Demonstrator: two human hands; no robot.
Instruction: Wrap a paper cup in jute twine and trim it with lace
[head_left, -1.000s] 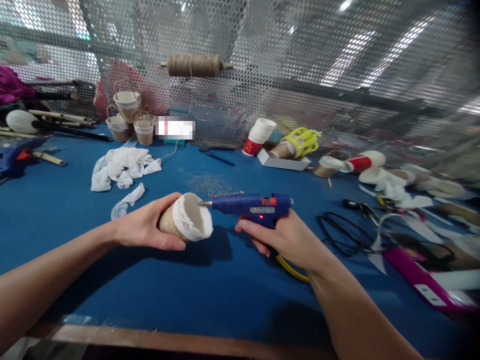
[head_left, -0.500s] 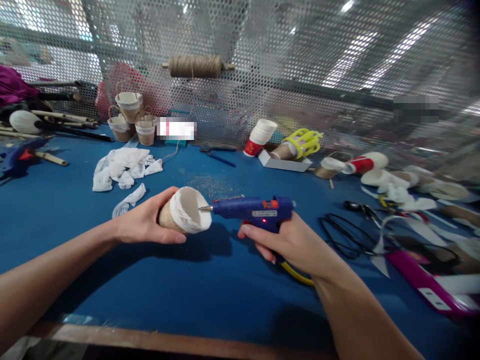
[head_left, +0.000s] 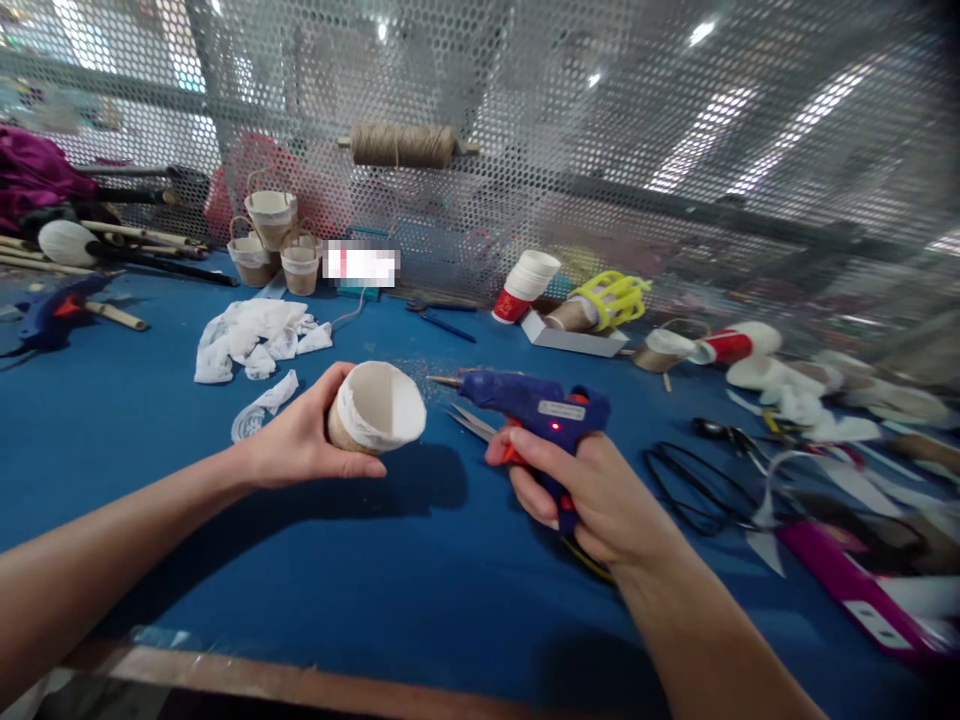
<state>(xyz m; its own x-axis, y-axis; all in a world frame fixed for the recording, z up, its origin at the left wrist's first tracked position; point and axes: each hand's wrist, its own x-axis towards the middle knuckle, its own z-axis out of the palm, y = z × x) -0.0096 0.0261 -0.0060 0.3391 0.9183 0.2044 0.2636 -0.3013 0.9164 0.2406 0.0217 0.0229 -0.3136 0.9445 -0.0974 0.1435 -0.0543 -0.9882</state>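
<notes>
While left grip (head_left: 307, 435) clasps cup (head_left: 356, 430) round its side, right grip (head_left: 596, 490) clasps glue gun (head_left: 517, 392), drawn back. Nozzle (head_left: 445, 381), inside cup mouth moments ago, now clear, between grips. Glue application appears interrupted.

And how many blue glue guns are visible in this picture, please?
2. The first gun is in the right hand, above the blue table; the second gun lies on it at the far left. Others may be hidden in the clutter at right.
</notes>
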